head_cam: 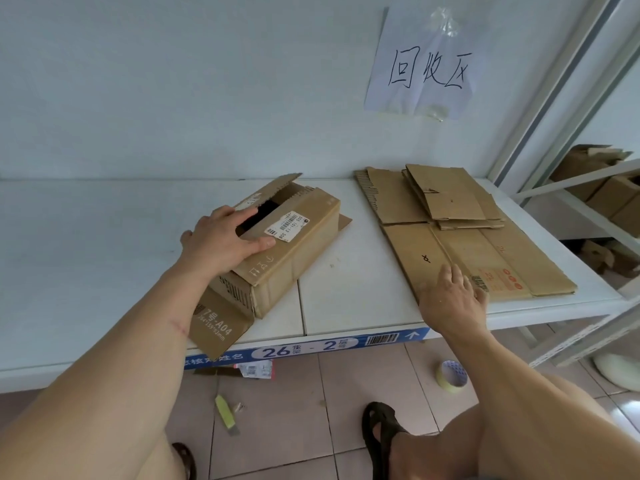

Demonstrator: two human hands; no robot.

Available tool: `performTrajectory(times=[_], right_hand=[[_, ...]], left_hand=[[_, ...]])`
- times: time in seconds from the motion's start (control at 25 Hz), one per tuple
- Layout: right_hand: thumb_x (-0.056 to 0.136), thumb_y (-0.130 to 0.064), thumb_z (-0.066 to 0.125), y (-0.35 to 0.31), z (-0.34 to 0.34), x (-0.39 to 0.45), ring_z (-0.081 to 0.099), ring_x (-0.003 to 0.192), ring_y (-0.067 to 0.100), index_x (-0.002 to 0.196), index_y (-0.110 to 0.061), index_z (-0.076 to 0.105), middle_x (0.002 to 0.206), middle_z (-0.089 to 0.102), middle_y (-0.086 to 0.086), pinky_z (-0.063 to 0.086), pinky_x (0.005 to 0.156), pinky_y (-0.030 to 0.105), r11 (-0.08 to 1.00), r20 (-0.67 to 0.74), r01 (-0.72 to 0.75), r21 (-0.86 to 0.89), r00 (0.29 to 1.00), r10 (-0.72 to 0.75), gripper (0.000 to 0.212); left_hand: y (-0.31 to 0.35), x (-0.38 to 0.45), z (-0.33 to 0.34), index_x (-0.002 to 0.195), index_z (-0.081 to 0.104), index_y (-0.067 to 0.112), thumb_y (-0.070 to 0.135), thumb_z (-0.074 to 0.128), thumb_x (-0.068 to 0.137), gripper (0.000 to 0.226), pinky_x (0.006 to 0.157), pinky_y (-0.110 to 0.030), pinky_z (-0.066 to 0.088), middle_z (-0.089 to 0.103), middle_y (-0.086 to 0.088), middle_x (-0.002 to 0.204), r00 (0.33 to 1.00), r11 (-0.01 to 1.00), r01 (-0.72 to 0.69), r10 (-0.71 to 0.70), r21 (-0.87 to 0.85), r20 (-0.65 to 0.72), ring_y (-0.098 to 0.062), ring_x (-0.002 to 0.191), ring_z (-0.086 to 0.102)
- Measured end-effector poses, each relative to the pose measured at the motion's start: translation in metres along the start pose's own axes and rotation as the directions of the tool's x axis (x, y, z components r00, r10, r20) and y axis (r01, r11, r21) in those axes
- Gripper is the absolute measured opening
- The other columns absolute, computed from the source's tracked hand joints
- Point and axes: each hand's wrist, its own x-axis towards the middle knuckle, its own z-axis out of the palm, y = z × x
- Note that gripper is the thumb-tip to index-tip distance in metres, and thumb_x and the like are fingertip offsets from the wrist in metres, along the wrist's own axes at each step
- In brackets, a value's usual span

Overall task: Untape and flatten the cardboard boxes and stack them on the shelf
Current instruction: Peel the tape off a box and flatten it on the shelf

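A brown cardboard box (298,244) with a white barcode label lies on the white shelf (104,244), its end flaps open and one flap hanging over the front edge. My left hand (223,242) grips its top, fingers reaching into the gap between the top flaps. To the right lies a stack of flattened cardboard boxes (460,220), smaller pieces on top of a large sheet. My right hand (452,299) rests with fingers spread on the near edge of that large sheet, holding nothing.
A paper sign (422,67) is taped to the wall. On the tiled floor lie a yellow-green utility knife (227,415), a roll of tape (452,377) and a scrap of label. More cardboard boxes (602,188) sit on the neighbouring rack at right. My sandalled foot (381,434) stands below.
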Motion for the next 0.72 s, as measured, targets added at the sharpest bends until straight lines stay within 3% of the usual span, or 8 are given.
performTrajectory(times=[0.16, 0.28, 0.36, 0.44, 0.52, 0.6, 0.72], right_hand=[[0.098, -0.033, 0.031, -0.001, -0.008, 0.001, -0.008, 0.151, 0.024, 0.155, -0.014, 0.01, 0.165, 0.0, 0.003, 0.005, 0.121, 0.049, 0.999, -0.048, 0.032, -0.043, 0.998, -0.034, 0.064], [0.099, -0.051, 0.032, -0.023, -0.023, -0.009, -0.009, 0.151, 0.019, 0.155, -0.017, 0.016, 0.165, -0.003, 0.0, 0.004, 0.12, 0.046, 0.967, -0.215, 0.256, 0.004, 0.944, -0.25, 0.068], [0.095, -0.063, 0.033, -0.052, -0.035, -0.024, 0.003, 0.151, 0.017, 0.155, -0.022, 0.017, 0.164, -0.002, -0.006, 0.014, 0.12, 0.045, 0.887, -0.207, 0.438, 0.147, 0.89, -0.405, 0.075], [0.086, -0.074, 0.036, -0.084, -0.039, -0.043, 0.017, 0.149, 0.019, 0.155, -0.027, 0.015, 0.164, 0.001, -0.01, 0.024, 0.118, 0.044, 0.772, -0.122, 0.547, 0.323, 0.833, -0.54, 0.087], [0.074, -0.084, 0.043, -0.112, -0.036, -0.061, 0.015, 0.149, 0.018, 0.155, -0.028, 0.012, 0.164, 0.001, -0.008, 0.024, 0.119, 0.043, 0.725, -0.049, 0.562, 0.399, 0.802, -0.595, 0.103], [0.069, -0.086, 0.05, -0.133, -0.031, -0.07, 0.005, 0.15, 0.018, 0.155, -0.026, 0.011, 0.164, -0.001, -0.004, 0.019, 0.121, 0.042, 0.758, -0.025, 0.525, 0.386, 0.828, -0.56, 0.112], [0.077, -0.081, 0.049, -0.143, -0.029, -0.067, 0.007, 0.15, 0.017, 0.154, -0.024, 0.018, 0.164, 0.007, -0.002, 0.019, 0.121, 0.041, 0.757, -0.057, 0.459, 0.465, 0.869, -0.492, 0.101]], left_hand=[[-0.004, -0.001, -0.012, 0.147, 0.023, 0.05, 0.08, 0.051, 0.075, 0.082, 0.099, -0.045, 0.041, 0.025, 0.004, 0.157, 0.998, 0.999, -0.026, 0.028, 0.039, -0.048, -0.025, 0.135, 0.039], [0.004, -0.002, -0.013, 0.148, 0.021, 0.049, 0.073, 0.039, 0.088, 0.067, 0.097, -0.044, 0.046, 0.039, -0.001, 0.151, 0.995, 0.994, -0.072, 0.077, 0.079, -0.062, -0.028, 0.129, 0.046], [0.01, -0.006, -0.013, 0.149, 0.022, 0.045, 0.058, 0.033, 0.098, 0.054, 0.094, -0.043, 0.048, 0.052, -0.005, 0.14, 0.987, 0.994, -0.099, 0.103, 0.04, -0.121, -0.029, 0.119, 0.054], [0.015, -0.01, -0.014, 0.149, 0.028, 0.041, 0.043, 0.032, 0.103, 0.046, 0.088, -0.04, 0.051, 0.061, -0.007, 0.129, 0.975, 0.993, -0.093, 0.077, -0.07, -0.209, -0.027, 0.103, 0.061], [0.016, -0.014, -0.012, 0.148, 0.032, 0.038, 0.033, 0.03, 0.105, 0.044, 0.085, -0.037, 0.052, 0.062, -0.004, 0.128, 0.967, 0.976, -0.075, 0.022, -0.202, -0.252, -0.025, 0.095, 0.062], [0.012, -0.016, -0.008, 0.148, 0.034, 0.037, 0.029, 0.03, 0.105, 0.044, 0.08, -0.033, 0.05, 0.06, 0.001, 0.126, 0.97, 0.94, -0.031, -0.054, -0.34, -0.236, -0.02, 0.09, 0.06], [-0.004, -0.015, -0.008, 0.148, 0.035, 0.037, 0.028, 0.03, 0.105, 0.045, 0.079, -0.036, 0.055, 0.049, 0.01, 0.133, 0.963, 0.819, 0.1, -0.222, -0.565, -0.152, -0.006, 0.082, 0.053]])
